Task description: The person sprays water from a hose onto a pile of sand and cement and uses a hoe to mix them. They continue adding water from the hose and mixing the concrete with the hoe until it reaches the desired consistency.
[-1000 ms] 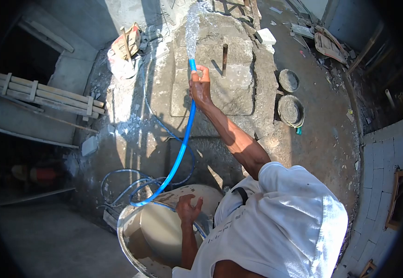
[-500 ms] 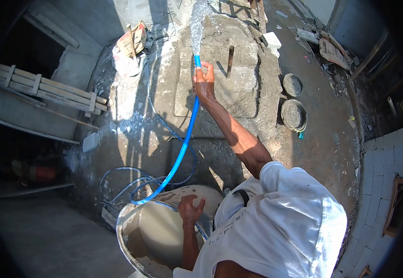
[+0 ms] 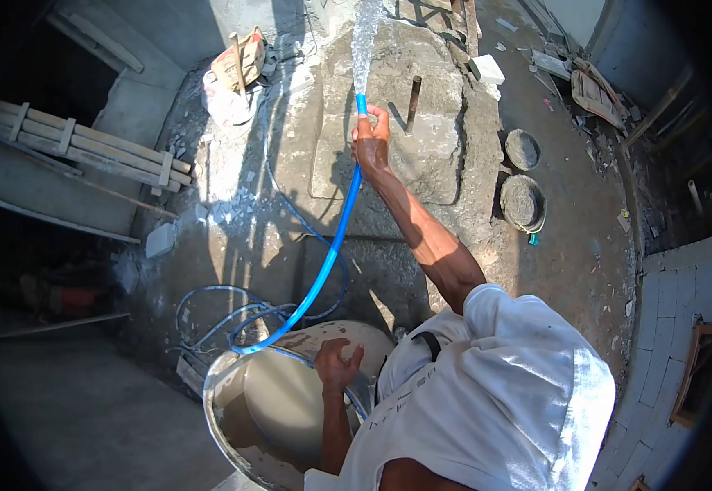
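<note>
My right hand (image 3: 370, 147) is wrapped around a blue hose (image 3: 335, 245) close to its end, my arm stretched forward. Water (image 3: 364, 45) sprays from the tip, away from me and over the rough concrete block (image 3: 421, 74). Lower down, my left hand (image 3: 338, 366) hovers over the rim of a drum (image 3: 226, 425), its fingers loosely bent and apart with nothing in them. Cloudy greyish liquid (image 3: 282, 401) stands in the drum. The hose dips by the drum's far rim, and its coils (image 3: 225, 295) lie on the ground beyond.
An upright metal rod (image 3: 413, 105) sticks out of the concrete block. Two round buckets of grey mix, one nearer (image 3: 523, 203) and one farther (image 3: 522, 150), stand to its right. Left are a torn sack (image 3: 237, 74), rubble (image 3: 233, 204) and a wooden ladder-like frame (image 3: 85, 147).
The view has shifted slightly, so the hose end and my right hand appear a little farther right. Water still runs, and both hands keep nearly the same pose.
</note>
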The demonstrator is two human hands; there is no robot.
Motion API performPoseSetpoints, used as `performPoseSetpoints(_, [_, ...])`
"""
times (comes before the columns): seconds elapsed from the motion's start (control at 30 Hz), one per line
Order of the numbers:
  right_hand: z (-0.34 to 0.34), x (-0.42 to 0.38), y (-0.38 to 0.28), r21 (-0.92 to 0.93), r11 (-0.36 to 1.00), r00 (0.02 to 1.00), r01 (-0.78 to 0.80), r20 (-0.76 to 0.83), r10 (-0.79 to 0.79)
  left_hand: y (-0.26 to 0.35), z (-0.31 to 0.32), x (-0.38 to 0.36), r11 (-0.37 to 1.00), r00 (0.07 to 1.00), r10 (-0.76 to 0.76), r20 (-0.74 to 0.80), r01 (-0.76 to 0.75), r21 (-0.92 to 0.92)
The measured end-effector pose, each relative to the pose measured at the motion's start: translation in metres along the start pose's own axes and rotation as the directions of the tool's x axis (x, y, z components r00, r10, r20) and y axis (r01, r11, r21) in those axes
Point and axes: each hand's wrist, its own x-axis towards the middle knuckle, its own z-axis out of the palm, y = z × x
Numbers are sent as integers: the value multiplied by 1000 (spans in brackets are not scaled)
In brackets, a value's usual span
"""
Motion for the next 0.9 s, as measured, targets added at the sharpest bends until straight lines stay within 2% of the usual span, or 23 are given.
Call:
performPoseSetpoints(0.57, [-3, 1, 5, -11, 999, 999, 34, 3, -34, -2, 0, -1, 1000, 1000, 6, 3, -6, 6])
performPoseSetpoints(0.73, [-3, -3, 6, -1, 998, 998, -68, 6, 68, 0, 0, 0, 1000, 1000, -13, 7, 13, -2])
performPoseSetpoints(0.9, [-11, -11, 12, -23, 996, 996, -87, 16, 87, -2, 1, -1, 1000, 1000, -12, 9, 12, 2])
